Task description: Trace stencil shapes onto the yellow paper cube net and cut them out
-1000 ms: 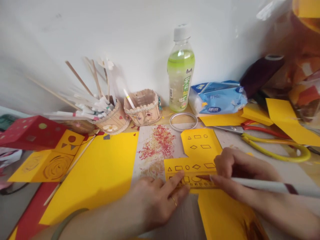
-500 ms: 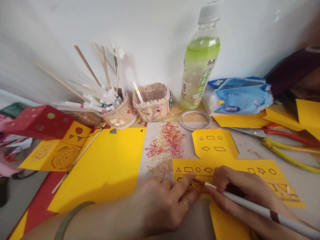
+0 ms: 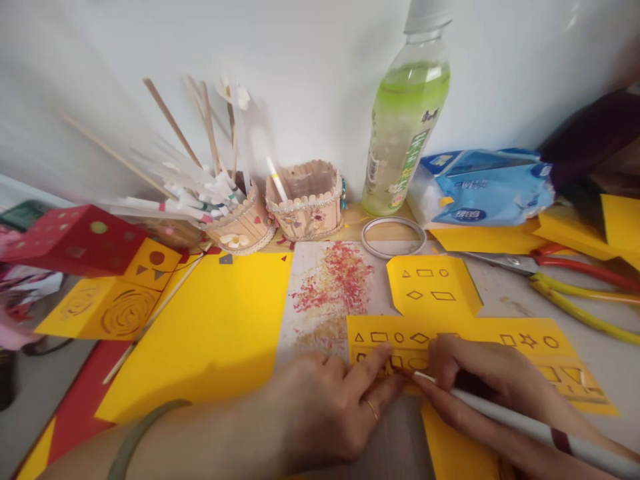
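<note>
A yellow card cutout (image 3: 493, 329) lies in front of me, with rows of small outlined shapes drawn on it: triangles, rectangles, ovals, diamonds and a star. My left hand (image 3: 327, 403) rests on its left part, fingers stretched and apart, pressing the card down. It wears a ring and a wrist band. My right hand (image 3: 493, 387) grips a white marker (image 3: 515, 420) with a dark band. The marker's brown tip touches the card's lower row, just beside my left fingertips. My hands cover part of the card and some of the shapes.
Behind stand a green drink bottle (image 3: 407, 127), a tape ring (image 3: 393, 255), a wooden pen basket (image 3: 306, 220) and a blue wipes pack (image 3: 493, 193). Scissors (image 3: 575, 293) lie right. Yellow paper (image 3: 210, 313), a thin stick (image 3: 155, 317) and a red paper box (image 3: 85, 240) are left.
The view has shifted a little. The marker tip has moved slightly near the square in the lower row, and my left hand stays in place on the card.
</note>
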A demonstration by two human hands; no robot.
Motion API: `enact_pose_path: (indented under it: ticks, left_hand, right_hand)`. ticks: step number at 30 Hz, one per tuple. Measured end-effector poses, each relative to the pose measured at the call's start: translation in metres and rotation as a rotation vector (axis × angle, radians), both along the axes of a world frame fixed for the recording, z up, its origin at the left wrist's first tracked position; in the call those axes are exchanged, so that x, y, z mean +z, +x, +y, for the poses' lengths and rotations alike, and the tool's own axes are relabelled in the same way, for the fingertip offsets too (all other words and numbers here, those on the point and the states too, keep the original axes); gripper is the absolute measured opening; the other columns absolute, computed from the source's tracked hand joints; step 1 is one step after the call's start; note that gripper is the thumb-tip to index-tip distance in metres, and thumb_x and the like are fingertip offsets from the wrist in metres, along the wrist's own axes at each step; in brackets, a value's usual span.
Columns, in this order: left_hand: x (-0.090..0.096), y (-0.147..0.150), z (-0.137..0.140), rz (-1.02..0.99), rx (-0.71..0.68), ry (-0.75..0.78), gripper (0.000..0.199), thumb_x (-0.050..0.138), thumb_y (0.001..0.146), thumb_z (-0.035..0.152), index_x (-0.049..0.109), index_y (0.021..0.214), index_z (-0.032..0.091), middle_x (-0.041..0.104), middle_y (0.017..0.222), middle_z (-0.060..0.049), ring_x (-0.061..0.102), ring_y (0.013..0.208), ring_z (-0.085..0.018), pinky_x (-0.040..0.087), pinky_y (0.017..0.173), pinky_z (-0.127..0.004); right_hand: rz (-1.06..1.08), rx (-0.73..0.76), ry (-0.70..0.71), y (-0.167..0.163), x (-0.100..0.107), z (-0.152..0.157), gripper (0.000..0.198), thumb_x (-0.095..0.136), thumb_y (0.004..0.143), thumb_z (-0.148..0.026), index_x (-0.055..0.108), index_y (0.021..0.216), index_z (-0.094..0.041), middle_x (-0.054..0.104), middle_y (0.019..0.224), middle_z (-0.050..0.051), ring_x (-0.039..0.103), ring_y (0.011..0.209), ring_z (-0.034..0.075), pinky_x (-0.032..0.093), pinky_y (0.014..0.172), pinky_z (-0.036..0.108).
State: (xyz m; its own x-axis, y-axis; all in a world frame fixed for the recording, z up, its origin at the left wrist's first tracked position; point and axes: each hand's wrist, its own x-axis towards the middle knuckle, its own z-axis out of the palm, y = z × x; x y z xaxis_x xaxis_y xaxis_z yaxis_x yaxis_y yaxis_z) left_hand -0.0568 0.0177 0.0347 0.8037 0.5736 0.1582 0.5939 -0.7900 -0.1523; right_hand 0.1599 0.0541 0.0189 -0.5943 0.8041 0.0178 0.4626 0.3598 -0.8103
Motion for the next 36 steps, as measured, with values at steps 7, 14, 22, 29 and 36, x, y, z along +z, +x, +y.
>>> enact_pose_path:
  ticks: [7, 14, 22, 29, 36]
  left_hand:
    - [0.000, 0.000, 0.001, -0.004, -0.009, -0.002, 0.043, 0.028, 0.095, 0.012, 0.063, 0.120, 0.021, 0.065, 0.119, -0.006, 0.058, 0.047, -0.011, 0.045, 0.035, -0.023]
    - [0.000, -0.002, 0.000, 0.024, -0.023, 0.007, 0.039, 0.031, 0.096, 0.014, 0.062, 0.119, 0.021, 0.063, 0.122, -0.007, 0.060, 0.049, -0.011, 0.043, 0.034, -0.024]
    - [0.000, -0.003, -0.001, 0.067, -0.037, -0.014, 0.037, 0.034, 0.095, 0.014, 0.058, 0.124, 0.016, 0.060, 0.125, -0.013, 0.060, 0.052, -0.011, 0.041, 0.035, -0.025]
    - [-0.001, -0.003, -0.001, 0.045, -0.017, 0.027, 0.036, 0.036, 0.094, 0.012, 0.059, 0.121, 0.016, 0.063, 0.122, -0.010, 0.059, 0.051, -0.011, 0.041, 0.035, -0.024]
    - [-0.005, -0.005, -0.002, 0.030, -0.018, 0.059, 0.033, 0.041, 0.093, 0.015, 0.059, 0.120, 0.017, 0.063, 0.120, -0.009, 0.058, 0.051, -0.010, 0.042, 0.037, -0.025]
  right_hand:
    - [-0.045, 0.057, -0.053, -0.004, 0.015, 0.008, 0.022, 0.049, 0.087, -0.028, 0.043, 0.066, -0.022, 0.050, 0.053, -0.006, 0.045, 0.047, 0.009, 0.036, 0.042, 0.019]
    - [-0.118, 0.113, -0.082, -0.003, 0.026, 0.016, 0.024, 0.048, 0.084, -0.026, 0.039, 0.062, -0.022, 0.046, 0.053, -0.006, 0.042, 0.047, 0.008, 0.033, 0.042, 0.018]
    - [-0.242, 0.183, -0.037, -0.015, 0.036, 0.023, 0.023, 0.048, 0.081, -0.023, 0.039, 0.060, -0.021, 0.049, 0.051, -0.005, 0.042, 0.046, 0.009, 0.029, 0.040, 0.020]
    - [-0.353, 0.218, 0.119, -0.028, 0.048, 0.025, 0.027, 0.043, 0.085, -0.032, 0.038, 0.060, -0.022, 0.052, 0.051, -0.002, 0.041, 0.043, 0.011, 0.026, 0.040, 0.025]
    - [-0.307, 0.237, 0.145, -0.031, 0.045, 0.024, 0.027, 0.044, 0.087, -0.028, 0.040, 0.061, -0.022, 0.050, 0.051, -0.003, 0.041, 0.043, 0.009, 0.026, 0.040, 0.024]
